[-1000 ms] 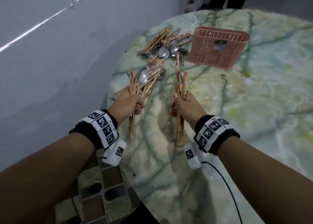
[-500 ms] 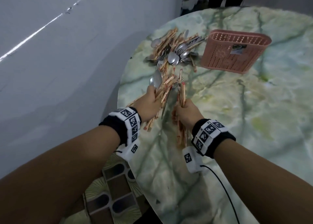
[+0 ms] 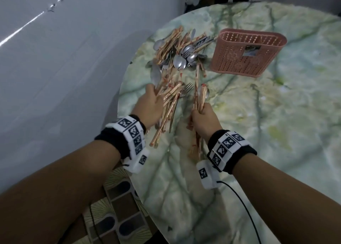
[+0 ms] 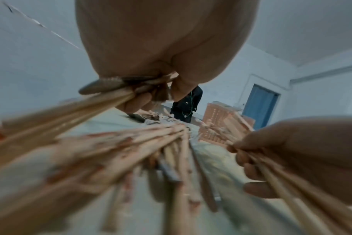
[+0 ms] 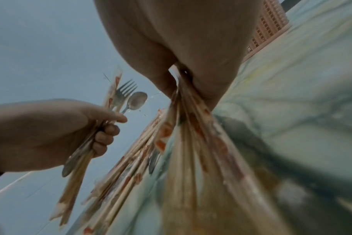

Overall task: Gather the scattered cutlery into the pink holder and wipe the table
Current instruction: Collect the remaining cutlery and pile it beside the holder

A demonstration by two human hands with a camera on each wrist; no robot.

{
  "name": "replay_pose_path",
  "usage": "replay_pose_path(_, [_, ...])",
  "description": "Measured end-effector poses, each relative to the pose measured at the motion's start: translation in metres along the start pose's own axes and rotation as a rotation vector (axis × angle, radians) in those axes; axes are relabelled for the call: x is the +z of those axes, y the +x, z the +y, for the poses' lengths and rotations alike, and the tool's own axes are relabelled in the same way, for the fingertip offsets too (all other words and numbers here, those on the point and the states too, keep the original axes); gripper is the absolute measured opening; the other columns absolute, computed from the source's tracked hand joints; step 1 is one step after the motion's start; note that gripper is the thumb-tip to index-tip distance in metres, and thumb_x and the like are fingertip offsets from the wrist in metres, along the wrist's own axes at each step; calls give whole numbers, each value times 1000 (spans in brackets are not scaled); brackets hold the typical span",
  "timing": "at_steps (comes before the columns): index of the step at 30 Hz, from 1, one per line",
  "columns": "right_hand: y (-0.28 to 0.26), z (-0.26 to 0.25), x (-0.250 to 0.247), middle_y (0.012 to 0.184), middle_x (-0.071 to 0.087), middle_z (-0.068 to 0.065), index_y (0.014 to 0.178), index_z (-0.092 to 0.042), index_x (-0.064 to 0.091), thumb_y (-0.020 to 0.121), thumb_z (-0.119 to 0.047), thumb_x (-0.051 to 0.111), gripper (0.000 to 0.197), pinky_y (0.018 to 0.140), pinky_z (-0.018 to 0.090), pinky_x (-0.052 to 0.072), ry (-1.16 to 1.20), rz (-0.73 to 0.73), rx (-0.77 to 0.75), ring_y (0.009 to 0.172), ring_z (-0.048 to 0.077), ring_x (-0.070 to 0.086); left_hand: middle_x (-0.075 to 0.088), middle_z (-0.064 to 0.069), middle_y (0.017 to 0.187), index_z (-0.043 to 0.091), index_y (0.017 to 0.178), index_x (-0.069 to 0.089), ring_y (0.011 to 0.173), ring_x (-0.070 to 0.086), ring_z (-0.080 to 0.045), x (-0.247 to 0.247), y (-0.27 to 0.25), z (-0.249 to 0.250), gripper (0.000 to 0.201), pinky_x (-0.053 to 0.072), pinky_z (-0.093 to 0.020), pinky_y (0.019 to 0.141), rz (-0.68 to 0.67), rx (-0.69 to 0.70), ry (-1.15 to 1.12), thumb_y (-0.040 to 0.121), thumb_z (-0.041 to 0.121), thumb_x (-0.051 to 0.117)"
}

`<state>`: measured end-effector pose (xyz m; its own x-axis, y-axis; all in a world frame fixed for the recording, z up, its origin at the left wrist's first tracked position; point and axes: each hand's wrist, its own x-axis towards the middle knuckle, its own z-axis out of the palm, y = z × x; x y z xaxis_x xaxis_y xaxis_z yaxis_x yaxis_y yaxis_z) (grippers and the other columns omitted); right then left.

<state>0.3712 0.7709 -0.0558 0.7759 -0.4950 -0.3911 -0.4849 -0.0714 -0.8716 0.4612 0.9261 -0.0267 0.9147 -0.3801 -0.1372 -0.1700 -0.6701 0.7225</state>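
Note:
My left hand grips a thick bundle of wrapped chopsticks with a spoon and a fork among them, held above the table's left edge. My right hand grips a smaller bundle of wrapped chopsticks, upright, close beside the left one. In the right wrist view the left hand holds a fork and a spoon. A pile of loose cutlery and chopsticks lies on the table beyond both hands. The pink holder stands to the right of that pile, with no cutlery visible in it.
The round marbled table runs to the right and toward me. A grey wall stands close on the left. Patterned floor shows below the table's edge. A cable trails from my right wrist. A person in dark clothes stands beyond the table.
Both hands moved forward toward the pile and closer together. The left bundle tilted rightward toward the right hand's bundle.

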Motion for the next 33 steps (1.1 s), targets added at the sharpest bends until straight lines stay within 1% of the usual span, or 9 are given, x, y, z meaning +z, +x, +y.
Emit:
replay_pose_path(4, [-3,-5,5,97,67,11,119,-11,48,101,-25,51,23,63,35,55,-141,-63,30,81,26,68,61,-11,90,10,117,38,78,61,-30,-16,22,-34,24,46,-36,62,-52,-65,150,105,29,45])
replay_pose_path(8, [-4,-9,11,92,63,4,107,-15,55,102,-26,53,12,55,25,42,-208,-86,11,72,14,58,45,-26,136,8,134,40,125,45,-45,-8,38,-55,51,41,-52,104,-130,-226,418,101,46,46])
replay_pose_path(11, [2,-10,21,112,62,14,105,-14,60,93,-43,54,32,75,38,57,-299,-28,22,93,32,64,34,-28,148,9,149,31,135,35,-47,-5,42,-52,63,35,-53,110,-160,-222,405,101,49,42])
replay_pose_path(14, [6,-7,23,116,55,14,105,-11,59,96,-38,52,29,95,45,52,-498,-19,43,105,35,56,34,-29,148,16,159,16,135,38,-48,0,39,-48,72,34,-52,111,-177,-188,354,101,51,38])
replay_pose_path(17, [11,-3,21,99,62,12,99,-6,60,99,-24,54,18,73,32,49,-517,-74,-32,90,29,61,38,-32,141,9,156,24,124,46,-48,10,34,-40,62,38,-46,107,-177,-172,334,105,43,31])
replay_pose_path(20, [11,-3,17,93,59,8,97,-9,56,101,-21,53,13,67,29,37,-557,-100,-56,84,25,56,51,-34,127,-2,129,51,107,56,-46,22,36,-32,48,46,-44,96,-194,-196,221,105,35,33])
replay_pose_path(27, [6,-2,3,93,59,10,95,-7,57,102,-26,53,20,53,25,32,-582,-82,-66,76,22,53,54,-23,127,15,123,63,109,56,-42,8,26,-36,51,48,-43,97,-86,-198,259,98,55,47])
replay_pose_path(29, [5,-1,1,98,62,11,102,-6,59,102,-25,52,21,61,27,37,-566,-93,-69,82,25,56,61,-15,126,12,128,59,110,60,-34,2,21,-43,54,48,-39,95,-72,-199,156,97,55,54])
replay_pose_path(33, [2,1,-1,110,66,12,118,-10,60,100,-29,54,27,75,31,44,-492,-94,-57,92,27,60,70,-11,91,7,98,66,86,65,-29,-2,14,-47,48,52,-43,83,-17,-157,99,97,54,57])
